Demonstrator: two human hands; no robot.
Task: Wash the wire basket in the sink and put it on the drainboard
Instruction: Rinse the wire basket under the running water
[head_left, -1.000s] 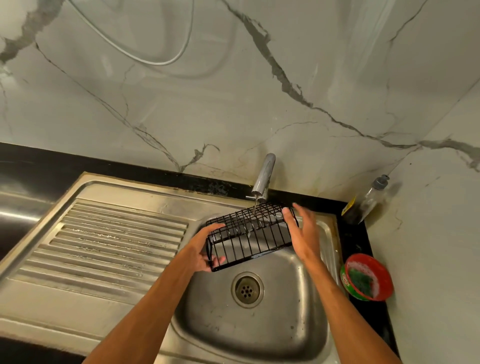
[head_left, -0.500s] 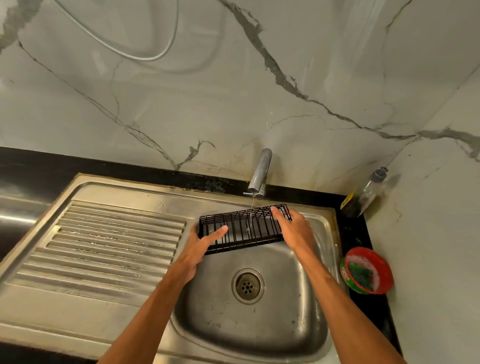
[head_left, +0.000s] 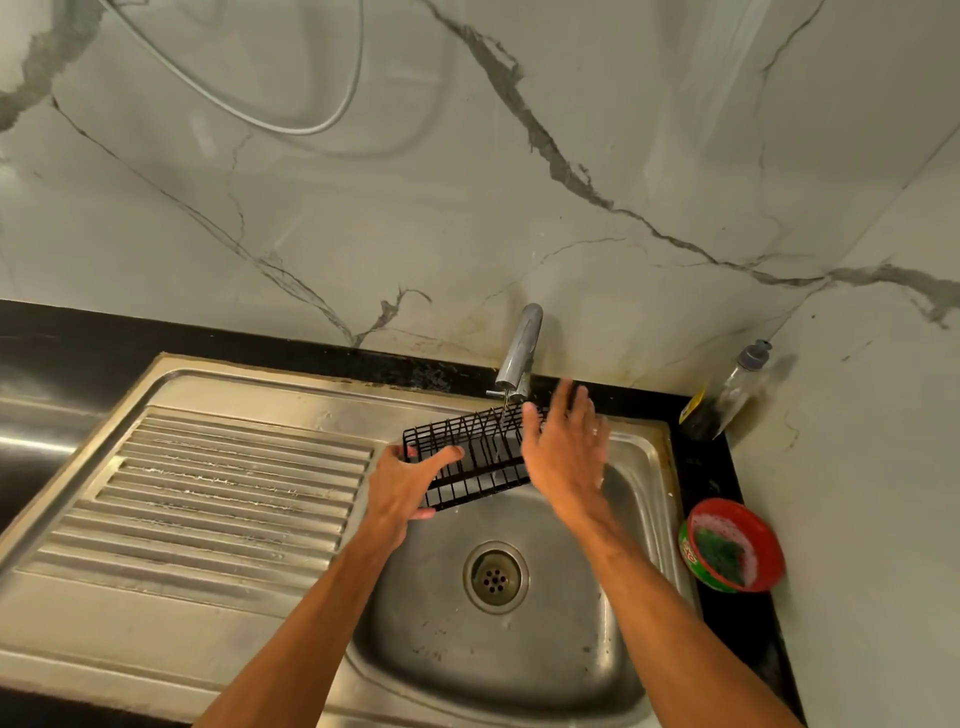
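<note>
A black wire basket (head_left: 475, 457) hangs over the steel sink bowl (head_left: 519, 665), under a thin stream from the tap (head_left: 517, 353). My left hand (head_left: 402, 488) holds its left end, thumb on top and fingers underneath. My right hand (head_left: 563, 452) is off the basket's right end, fingers straight and spread, blurred, in front of the basket's right part. The ribbed drainboard (head_left: 208, 493) lies to the left of the bowl.
A red bowl (head_left: 732, 545) with a green scrubber and foam stands on the black counter at the right. A clear bottle (head_left: 727, 395) leans in the back corner. The drain (head_left: 496, 577) sits mid-bowl. A marble wall rises behind.
My right hand has let go of the basket's right end and lifted with fingers spread. The left hand still holds the left end; the basket has tilted a little.
</note>
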